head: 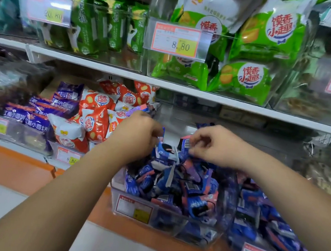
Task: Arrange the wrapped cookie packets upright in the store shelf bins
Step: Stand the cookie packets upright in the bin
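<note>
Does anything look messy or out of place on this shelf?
Yes. The blue packets in the front clear bin lie jumbled at all angles, not upright, unlike the green packets standing in rows above.

A retail shop is shown: white shelf boards are lined with clear plastic bins, which are filled with wrapped snack packets. Printed price tags are clipped to the bin fronts, seen at twelve, five and eight o'clock.
</note>
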A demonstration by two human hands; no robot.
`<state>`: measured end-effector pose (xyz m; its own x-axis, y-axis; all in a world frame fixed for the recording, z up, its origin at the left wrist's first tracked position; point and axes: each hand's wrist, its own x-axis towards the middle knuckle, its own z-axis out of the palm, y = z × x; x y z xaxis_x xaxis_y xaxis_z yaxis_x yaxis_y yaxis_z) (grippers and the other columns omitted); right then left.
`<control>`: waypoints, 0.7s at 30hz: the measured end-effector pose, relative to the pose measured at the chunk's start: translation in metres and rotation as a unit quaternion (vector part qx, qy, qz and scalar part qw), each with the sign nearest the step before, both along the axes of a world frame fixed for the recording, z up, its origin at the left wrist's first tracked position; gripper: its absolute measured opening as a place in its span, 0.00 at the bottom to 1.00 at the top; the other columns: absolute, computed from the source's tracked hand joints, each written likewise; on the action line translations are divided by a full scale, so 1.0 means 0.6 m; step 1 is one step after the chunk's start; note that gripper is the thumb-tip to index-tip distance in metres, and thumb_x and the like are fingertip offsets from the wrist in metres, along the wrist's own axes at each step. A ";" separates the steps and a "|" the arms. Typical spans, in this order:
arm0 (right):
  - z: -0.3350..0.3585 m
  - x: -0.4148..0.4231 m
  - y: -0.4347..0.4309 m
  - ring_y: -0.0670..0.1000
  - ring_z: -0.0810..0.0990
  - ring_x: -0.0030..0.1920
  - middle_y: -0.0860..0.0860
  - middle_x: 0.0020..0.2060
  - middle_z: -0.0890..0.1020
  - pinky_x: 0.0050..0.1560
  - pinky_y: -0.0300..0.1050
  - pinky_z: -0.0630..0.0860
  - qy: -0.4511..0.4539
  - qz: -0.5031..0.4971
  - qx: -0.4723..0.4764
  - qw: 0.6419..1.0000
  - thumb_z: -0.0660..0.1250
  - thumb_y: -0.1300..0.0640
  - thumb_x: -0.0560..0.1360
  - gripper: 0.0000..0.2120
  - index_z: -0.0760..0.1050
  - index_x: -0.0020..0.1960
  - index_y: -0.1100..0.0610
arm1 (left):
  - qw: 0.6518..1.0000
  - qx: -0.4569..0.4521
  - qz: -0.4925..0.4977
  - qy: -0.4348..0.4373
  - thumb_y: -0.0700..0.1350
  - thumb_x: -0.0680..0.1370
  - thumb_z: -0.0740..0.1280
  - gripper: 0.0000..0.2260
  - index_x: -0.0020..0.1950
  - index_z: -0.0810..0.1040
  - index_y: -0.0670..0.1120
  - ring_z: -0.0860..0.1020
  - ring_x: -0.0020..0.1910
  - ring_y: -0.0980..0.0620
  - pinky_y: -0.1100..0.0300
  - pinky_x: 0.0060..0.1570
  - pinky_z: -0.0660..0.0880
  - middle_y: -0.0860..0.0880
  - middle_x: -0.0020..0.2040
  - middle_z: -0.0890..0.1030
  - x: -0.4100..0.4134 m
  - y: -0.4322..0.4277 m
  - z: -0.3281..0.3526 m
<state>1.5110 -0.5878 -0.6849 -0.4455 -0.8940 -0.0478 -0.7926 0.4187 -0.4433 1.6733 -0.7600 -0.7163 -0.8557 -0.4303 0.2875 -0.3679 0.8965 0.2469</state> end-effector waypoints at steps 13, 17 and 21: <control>-0.068 -0.001 -0.015 0.54 0.75 0.42 0.55 0.46 0.80 0.37 0.45 0.71 0.102 -0.012 0.186 0.977 0.71 0.60 0.72 0.06 0.76 0.48 0.57 | 0.986 0.048 -0.079 -0.138 0.39 0.76 0.67 0.10 0.50 0.86 0.50 0.82 0.50 0.49 0.50 0.51 0.81 0.51 0.50 0.85 0.005 0.062 -0.016; -0.052 -0.017 -0.001 0.52 0.70 0.36 0.58 0.39 0.77 0.37 0.45 0.66 -0.035 -0.057 0.056 0.996 0.69 0.63 0.72 0.06 0.72 0.44 0.58 | 0.990 0.090 -0.099 -0.045 0.38 0.77 0.66 0.12 0.52 0.86 0.50 0.81 0.48 0.51 0.53 0.50 0.81 0.53 0.51 0.85 0.001 0.071 -0.008; -0.023 -0.031 0.037 0.48 0.72 0.32 0.53 0.33 0.81 0.37 0.43 0.66 -0.145 -0.102 -0.095 0.980 0.74 0.62 0.74 0.06 0.76 0.46 0.58 | 0.990 0.109 -0.090 0.010 0.39 0.78 0.67 0.09 0.52 0.86 0.49 0.81 0.47 0.53 0.59 0.48 0.78 0.54 0.50 0.85 0.000 0.078 -0.003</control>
